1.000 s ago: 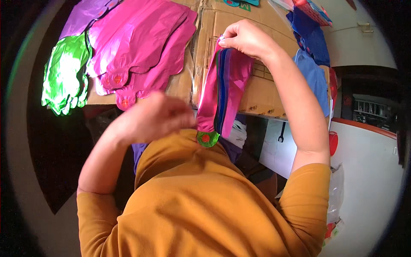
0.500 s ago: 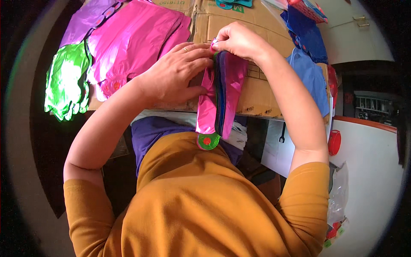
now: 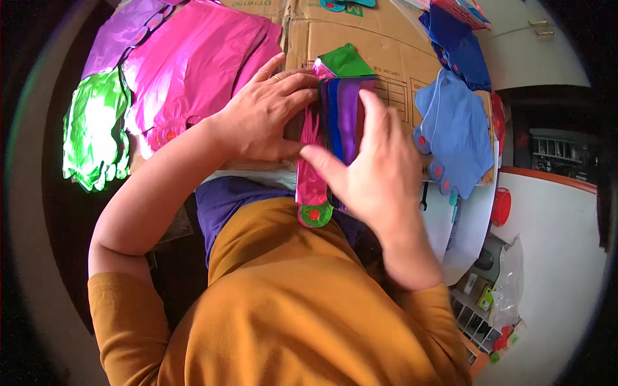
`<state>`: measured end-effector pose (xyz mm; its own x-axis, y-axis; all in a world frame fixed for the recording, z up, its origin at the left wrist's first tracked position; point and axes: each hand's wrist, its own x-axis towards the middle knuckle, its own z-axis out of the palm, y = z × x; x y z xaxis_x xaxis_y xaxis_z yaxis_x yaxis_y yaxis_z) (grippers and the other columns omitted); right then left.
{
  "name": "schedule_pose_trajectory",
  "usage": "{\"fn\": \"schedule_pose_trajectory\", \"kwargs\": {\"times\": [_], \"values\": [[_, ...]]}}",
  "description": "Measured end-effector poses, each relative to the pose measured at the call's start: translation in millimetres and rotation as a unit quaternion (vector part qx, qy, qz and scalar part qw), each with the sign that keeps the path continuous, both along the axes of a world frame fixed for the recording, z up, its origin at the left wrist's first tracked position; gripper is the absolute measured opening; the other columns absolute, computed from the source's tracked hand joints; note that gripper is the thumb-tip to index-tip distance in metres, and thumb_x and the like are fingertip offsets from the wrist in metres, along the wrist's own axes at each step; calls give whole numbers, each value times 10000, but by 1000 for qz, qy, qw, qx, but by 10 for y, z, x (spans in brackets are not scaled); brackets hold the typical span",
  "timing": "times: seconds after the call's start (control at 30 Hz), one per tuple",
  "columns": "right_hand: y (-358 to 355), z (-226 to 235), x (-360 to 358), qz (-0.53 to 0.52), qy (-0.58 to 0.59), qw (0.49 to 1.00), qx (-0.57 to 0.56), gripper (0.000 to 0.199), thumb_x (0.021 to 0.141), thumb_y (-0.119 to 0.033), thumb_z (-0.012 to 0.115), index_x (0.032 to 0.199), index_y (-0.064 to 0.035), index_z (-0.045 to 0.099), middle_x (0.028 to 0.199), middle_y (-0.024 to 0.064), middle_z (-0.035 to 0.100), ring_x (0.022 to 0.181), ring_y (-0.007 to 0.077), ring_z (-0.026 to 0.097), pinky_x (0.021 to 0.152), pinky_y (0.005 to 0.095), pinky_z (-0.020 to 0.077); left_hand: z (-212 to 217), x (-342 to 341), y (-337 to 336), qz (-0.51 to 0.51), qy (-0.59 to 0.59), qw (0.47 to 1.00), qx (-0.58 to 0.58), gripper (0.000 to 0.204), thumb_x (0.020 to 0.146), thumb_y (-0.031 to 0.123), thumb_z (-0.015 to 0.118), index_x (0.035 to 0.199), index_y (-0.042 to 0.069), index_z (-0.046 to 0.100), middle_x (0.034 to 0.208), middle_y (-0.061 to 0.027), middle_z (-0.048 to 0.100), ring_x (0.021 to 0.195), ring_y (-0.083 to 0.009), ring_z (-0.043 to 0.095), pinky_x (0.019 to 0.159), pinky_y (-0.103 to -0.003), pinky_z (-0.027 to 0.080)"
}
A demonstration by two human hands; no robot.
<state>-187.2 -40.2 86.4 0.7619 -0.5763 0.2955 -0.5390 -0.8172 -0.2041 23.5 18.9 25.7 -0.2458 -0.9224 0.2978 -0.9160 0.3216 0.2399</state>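
A narrow folded bundle of shiny foil, apparently uninflated foil balloons (image 3: 348, 119), lies in front of me with pink, blue, purple and green layers showing. A green foil corner (image 3: 347, 61) sticks out at its far end. At its near end a round green tab (image 3: 315, 215) with a red dot hangs over the table edge. My left hand (image 3: 261, 119) rests flat along the bundle's left side, fingers stretched out and their tips partly hidden. Over the bundle's right side is my right hand (image 3: 383, 164), slightly blurred, thumb and fingers spread apart.
Cardboard (image 3: 380, 48) covers the table. Pink foil sheets (image 3: 193, 58) lie stacked at left, beside purple foil (image 3: 122, 32) and bright green foil (image 3: 96, 128). Light blue pieces (image 3: 454, 132) and dark blue pieces (image 3: 460, 51) lie along the right edge. A white surface (image 3: 547, 257) stands farther right.
My right hand has left the bundle's far end and come nearer, its fingers opening from a pinch. The bundle's right flap has opened, exposing purple and green layers. My left hand stays nearly in place.
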Motion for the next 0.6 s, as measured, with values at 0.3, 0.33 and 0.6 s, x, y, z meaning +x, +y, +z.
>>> {"fn": "schedule_pose_trajectory", "kwargs": {"times": [0.3, 0.33, 0.6], "values": [[-32, -304, -314, -97, -8, 979, 179, 487, 765, -71, 656, 1200, 75, 495, 1001, 285, 606, 924, 434, 635, 804, 498, 511, 56, -62, -4, 6, 18, 1000, 1, 835, 706, 544, 773, 1341, 54, 539, 1358, -137, 531, 1385, -291, 415, 1213, -542, 171], [-78, -255, -355, -121, -34, 954, 271, 417, 774, -98, 684, 1127, 59, 527, 947, 263, 635, 893, 421, 652, 794, 482, 514, 69, -59, 11, 11, 17, 1000, 17, 852, 698, 520, 791, 1366, 63, 524, 1378, -134, 516, 1406, -299, 391, 1214, -551, 166], [-413, -255, -343, -210, -7, 936, 283, 386, 816, -276, 735, 776, 93, 628, 752, 293, 653, 735, 396, 687, 661, 459, 507, 64, -73, -20, -9, 0, 1000, -21, 860, 735, 560, 743, 1358, 13, 516, 1362, -162, 509, 1386, -306, 404, 1210, -488, 224]]}}
